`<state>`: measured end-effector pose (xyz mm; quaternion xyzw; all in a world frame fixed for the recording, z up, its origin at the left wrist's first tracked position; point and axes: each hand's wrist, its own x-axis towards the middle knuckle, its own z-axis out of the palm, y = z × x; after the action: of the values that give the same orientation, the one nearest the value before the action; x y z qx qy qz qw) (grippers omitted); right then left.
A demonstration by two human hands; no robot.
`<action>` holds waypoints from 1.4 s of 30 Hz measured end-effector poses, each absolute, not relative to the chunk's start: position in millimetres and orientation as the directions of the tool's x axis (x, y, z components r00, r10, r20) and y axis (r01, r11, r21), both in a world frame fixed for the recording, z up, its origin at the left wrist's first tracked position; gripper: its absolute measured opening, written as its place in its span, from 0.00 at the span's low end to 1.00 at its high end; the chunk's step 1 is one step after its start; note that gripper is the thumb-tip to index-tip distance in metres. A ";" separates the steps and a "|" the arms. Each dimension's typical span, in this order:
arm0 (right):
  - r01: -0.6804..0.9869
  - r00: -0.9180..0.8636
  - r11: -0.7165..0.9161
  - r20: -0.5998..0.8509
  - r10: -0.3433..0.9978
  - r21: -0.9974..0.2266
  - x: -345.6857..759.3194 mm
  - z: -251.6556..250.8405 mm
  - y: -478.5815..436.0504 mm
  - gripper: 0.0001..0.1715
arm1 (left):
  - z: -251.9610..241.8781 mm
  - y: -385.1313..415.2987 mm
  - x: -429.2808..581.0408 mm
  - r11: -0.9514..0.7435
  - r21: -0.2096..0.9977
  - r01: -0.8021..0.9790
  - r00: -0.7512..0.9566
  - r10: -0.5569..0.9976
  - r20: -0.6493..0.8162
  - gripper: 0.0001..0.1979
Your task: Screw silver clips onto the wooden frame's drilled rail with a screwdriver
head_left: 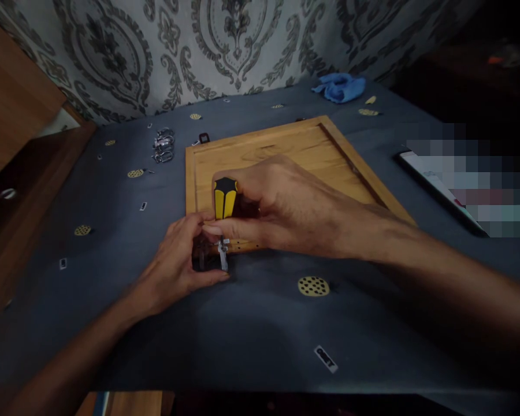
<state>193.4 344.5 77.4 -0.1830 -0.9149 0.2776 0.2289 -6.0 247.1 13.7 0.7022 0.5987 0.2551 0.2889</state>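
Observation:
My right hand (277, 202) is closed around a screwdriver (225, 199) with a black and yellow handle, held upright over the near left corner of a framed wooden panel (264, 144). Beneath it, a small silver metal fitting (223, 255) sits at the panel's near edge. My left hand (177, 251) curls around that corner, its thumb against the lower end of the fitting and its fingertips beside the screwdriver. Fingers largely hide the screwdriver's tip. A dark bracket-like part (201, 254) shows inside the left hand's curve.
Several shiny metal fittings (163, 144) lie left of the panel, and a small dark buckle-like piece (204, 138) touches its far edge. A blue cloth (340, 88) rests at the back right. A phone-like device (442, 193) lies on the right of the dark patterned tablecloth (251, 335).

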 end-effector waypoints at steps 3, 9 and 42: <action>0.223 -0.826 0.778 0.310 0.471 -0.588 193.4 77.8 344.2 0.23 | 13.2 247.0 -6.4 -0.119 0.711 0.693 0.150 0.989 0.019 0.28; 0.178 -0.851 0.786 0.309 0.425 -0.592 193.3 75.9 345.8 0.19 | 15.0 248.1 -4.9 -0.104 0.698 0.709 0.133 0.991 0.013 0.28; 0.089 -0.812 0.771 0.403 0.423 -0.631 199.0 79.7 339.9 0.15 | 12.2 249.2 -6.0 -0.090 0.674 0.733 0.119 0.993 0.004 0.29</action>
<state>199.0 339.9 79.7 -0.1422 -0.9007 0.3073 0.2721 -6.0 249.2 12.2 0.6978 0.6184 0.2415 0.2690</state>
